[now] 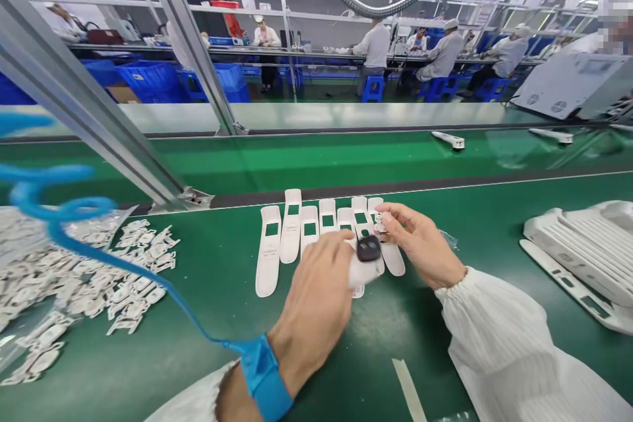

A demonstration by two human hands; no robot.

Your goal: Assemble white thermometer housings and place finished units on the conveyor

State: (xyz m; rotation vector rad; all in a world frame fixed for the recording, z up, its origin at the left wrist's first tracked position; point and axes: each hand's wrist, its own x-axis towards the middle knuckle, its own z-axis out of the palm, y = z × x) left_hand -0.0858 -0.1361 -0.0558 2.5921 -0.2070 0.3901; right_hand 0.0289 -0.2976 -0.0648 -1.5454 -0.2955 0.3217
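The right hand (420,244) pinches a small white part (380,221) between thumb and fingertips, just above a row of white plastic strips (270,250). Over the row, the left hand (314,297), fingers pressed together, grips a white cloth (363,273) under a black piece (368,248). Left of the row lies a heap of white parts (113,277); right, a stack of white housings (578,257).

Small white part (380,221) at right hand (420,244): my view blocked by fingers, shape unresolved. Small black piece (368,248): surface detail too small to read. Left hand (311,297) hides most of white cloth (363,273) and lower ends of some white plastic strips (270,250). Frame edges cut clear bag (20,237), stacked white housings (578,250). Far benches too small to tell.
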